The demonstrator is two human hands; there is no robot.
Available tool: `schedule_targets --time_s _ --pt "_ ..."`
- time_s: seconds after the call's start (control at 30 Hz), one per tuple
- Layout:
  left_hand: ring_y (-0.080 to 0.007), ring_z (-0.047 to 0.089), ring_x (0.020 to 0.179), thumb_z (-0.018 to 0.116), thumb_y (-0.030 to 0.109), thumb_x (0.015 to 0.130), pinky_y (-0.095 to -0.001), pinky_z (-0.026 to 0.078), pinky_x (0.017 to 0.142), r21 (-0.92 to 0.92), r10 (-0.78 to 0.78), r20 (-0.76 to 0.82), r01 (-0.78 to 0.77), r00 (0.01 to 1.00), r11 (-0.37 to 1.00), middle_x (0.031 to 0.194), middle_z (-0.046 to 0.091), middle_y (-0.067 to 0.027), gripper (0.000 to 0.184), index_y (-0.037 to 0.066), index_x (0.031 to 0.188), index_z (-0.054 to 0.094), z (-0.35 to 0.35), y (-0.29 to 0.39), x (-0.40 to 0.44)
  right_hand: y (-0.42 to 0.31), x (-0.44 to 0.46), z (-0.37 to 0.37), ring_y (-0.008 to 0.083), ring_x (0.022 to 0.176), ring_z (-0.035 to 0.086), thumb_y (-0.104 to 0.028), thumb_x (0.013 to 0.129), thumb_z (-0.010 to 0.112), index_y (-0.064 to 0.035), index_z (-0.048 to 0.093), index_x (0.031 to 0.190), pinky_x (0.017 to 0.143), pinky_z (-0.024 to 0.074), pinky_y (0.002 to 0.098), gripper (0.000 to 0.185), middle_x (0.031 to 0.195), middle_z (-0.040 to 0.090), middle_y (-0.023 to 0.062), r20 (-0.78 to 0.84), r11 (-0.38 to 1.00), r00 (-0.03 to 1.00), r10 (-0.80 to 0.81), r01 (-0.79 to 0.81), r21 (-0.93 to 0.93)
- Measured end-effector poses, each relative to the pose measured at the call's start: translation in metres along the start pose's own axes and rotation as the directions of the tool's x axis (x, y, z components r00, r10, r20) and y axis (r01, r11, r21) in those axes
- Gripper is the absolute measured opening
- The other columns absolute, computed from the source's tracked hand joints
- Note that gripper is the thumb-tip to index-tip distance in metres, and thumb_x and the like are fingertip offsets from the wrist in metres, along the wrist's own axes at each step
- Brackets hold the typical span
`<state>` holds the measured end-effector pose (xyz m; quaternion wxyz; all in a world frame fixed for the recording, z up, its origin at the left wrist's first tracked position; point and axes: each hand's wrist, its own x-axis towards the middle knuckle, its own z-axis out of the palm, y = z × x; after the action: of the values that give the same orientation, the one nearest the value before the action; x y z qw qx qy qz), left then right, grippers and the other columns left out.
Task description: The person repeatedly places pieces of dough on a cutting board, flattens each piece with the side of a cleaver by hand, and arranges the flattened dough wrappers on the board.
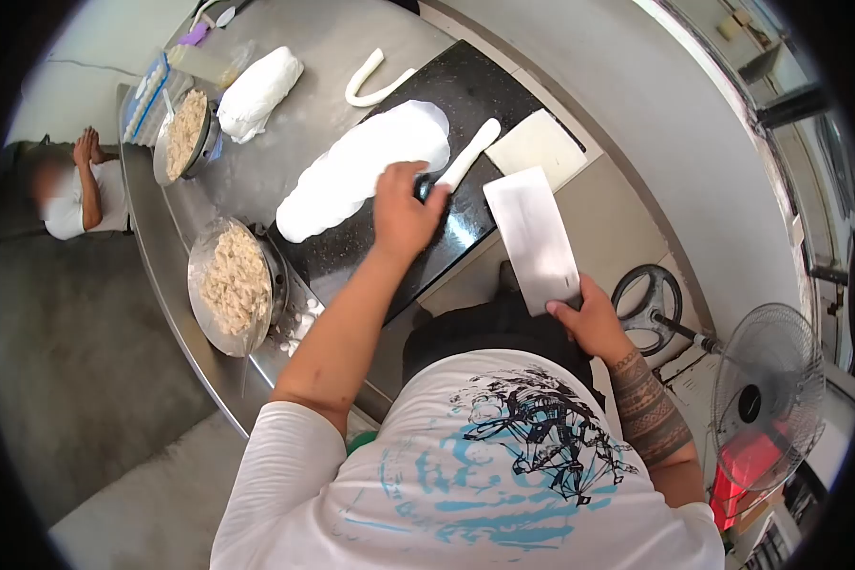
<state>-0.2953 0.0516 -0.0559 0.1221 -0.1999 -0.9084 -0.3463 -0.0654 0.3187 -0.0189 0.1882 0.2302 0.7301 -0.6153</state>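
My left hand [405, 214] is over the black slab [337, 271], fingers curved and thumb apart. Its fingertips are beside the near edge of a long, flattened piece of white dough [366, 166]. A narrow dough strip [470, 157] lies just right of the thumb. My right hand [591, 321] is closed around the lower end of a wide rectangular metal blade [532, 233], which looks like a cleaver or dough scraper. The blade is held up off the slab's right edge. Beyond the slab rest a bent dough strip [370, 85] and a thick dough lump [259, 93].
Two bowls of pale chopped filling [233, 280] [187, 133] stand on the steel table [323, 57]. A pale square sheet [539, 152] lies at the slab's right corner. A fan [765, 399] and black handwheel [648, 304] are at right. Another person [90, 195] is at far left.
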Motion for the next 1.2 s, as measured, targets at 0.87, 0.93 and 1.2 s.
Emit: schedule_targets --time_s 0.87,0.93,1.2 --pt "-0.0275 0.068 0.081 0.082 0.009 0.086 -0.0394 0.058 0.075 -0.194 -0.260 -0.066 0.243 0.963 0.950 0.102 0.065 -0.0129 0.028 0.005 0.111 0.070 -0.007 0.008 -0.034 -0.119 0.071 -0.004 0.0366 0.076 0.072 -0.015 0.108 0.058 -0.0033 0.054 0.114 0.067 0.0557 0.0456 0.014 0.088 0.070 0.0208 0.265 0.533 0.826 -0.498 0.533 -0.657" --pt "-0.0216 0.069 0.079 0.080 0.007 0.088 -0.0346 0.059 0.073 -0.181 -0.292 -0.043 0.280 0.955 0.943 0.103 0.065 -0.0128 0.027 0.004 0.113 0.070 -0.045 0.001 -0.041 -0.142 0.051 -0.005 0.0300 0.070 0.069 -0.023 0.112 0.059 -0.0036 0.056 0.113 0.063 0.0532 0.0410 0.020 0.084 0.068 0.0160 0.128 0.703 0.830 -0.543 0.533 -0.472" --pt "-0.0326 0.070 0.093 0.081 0.006 0.088 -0.0410 0.058 0.082 -0.081 -0.069 0.326 0.100 0.943 0.992 0.107 0.068 -0.0139 0.027 0.004 0.113 0.071 -0.155 -0.052 -0.111 0.031 0.077 0.037 0.0108 0.055 0.049 -0.041 0.114 0.057 -0.0094 0.052 0.119 0.051 0.0445 0.0276 0.033 0.074 0.050 -0.0003 -0.021 0.827 0.989 0.149 -0.112 0.551"
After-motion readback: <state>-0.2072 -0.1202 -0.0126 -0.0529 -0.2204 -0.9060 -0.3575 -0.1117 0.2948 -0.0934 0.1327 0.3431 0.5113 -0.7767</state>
